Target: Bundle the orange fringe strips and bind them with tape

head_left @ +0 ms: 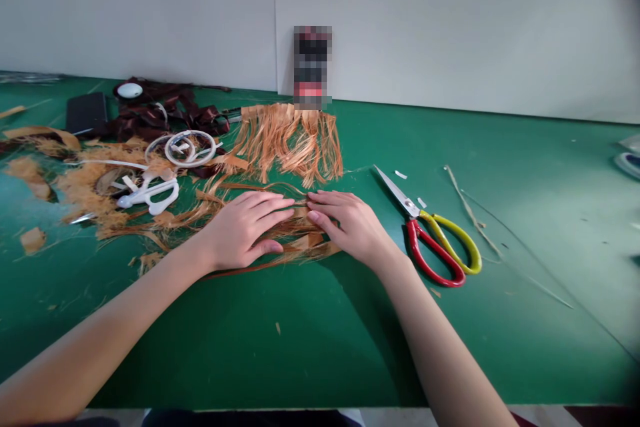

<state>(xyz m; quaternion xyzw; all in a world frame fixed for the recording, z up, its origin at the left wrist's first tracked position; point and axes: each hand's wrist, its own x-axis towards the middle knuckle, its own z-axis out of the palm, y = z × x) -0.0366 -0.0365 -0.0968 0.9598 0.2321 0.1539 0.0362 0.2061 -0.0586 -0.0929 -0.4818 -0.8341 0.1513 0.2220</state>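
Note:
My left hand (247,227) lies on tan frayed ribbon strips (310,247), its fingers stretched out and the thumb apart from them. My right hand (350,220) faces it from the other side, fingers extended over the same strips, with its fingertips close to those of the left. Parts of the strips are hidden under both hands. Just beyond them, a row of tan fringed ribbon (290,140) is spread on the green table (280,347). To the right of my right hand, scissors with one red and one yellow handle (435,240) lie with their blades together.
White-handled scissors (150,193), clear rings (190,149) and frayed scraps (115,173) crowd the left. Behind them are dark brown ribbon (175,113) and a black flat object (87,113). A pixelated upright object (313,67) leans on the wall. A thin cord (470,213) lies right.

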